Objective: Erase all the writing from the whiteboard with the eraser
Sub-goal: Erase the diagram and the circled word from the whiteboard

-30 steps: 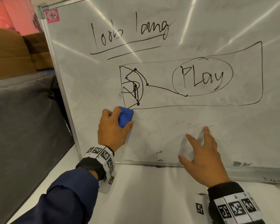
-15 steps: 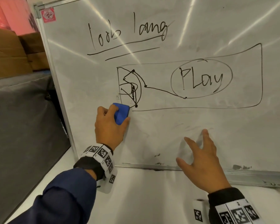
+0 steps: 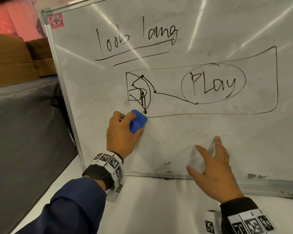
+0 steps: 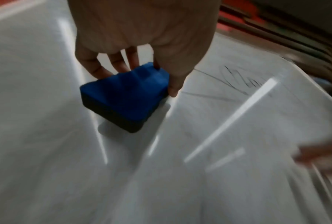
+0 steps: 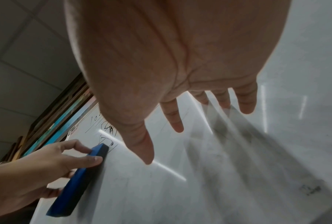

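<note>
A whiteboard [image 3: 176,135] stands upright on a white table, carrying black writing [image 3: 135,38], a scribbled drawing [image 3: 140,93] and the circled word "PLay" [image 3: 213,85] inside a large outline. My left hand [image 3: 123,132] grips a blue eraser [image 3: 138,121] flat against the board, just below the drawing's lower left corner. The left wrist view shows that eraser [image 4: 123,97] held between fingers and thumb, and in the right wrist view the eraser [image 5: 79,180] lies edge-on against the board. My right hand [image 3: 213,162] presses spread, straight fingers on the board's lower part.
The board's metal bottom rail [image 3: 260,184] rests on the white table [image 3: 159,208]. A dark grey sofa or cover [image 3: 24,132] and brown cardboard boxes [image 3: 12,56] lie to the left of the board's frame [image 3: 57,68].
My left hand has slid the eraser slightly up and left along the board, wiping away the outline's lower left corner. The right hand stays pressed in place.
</note>
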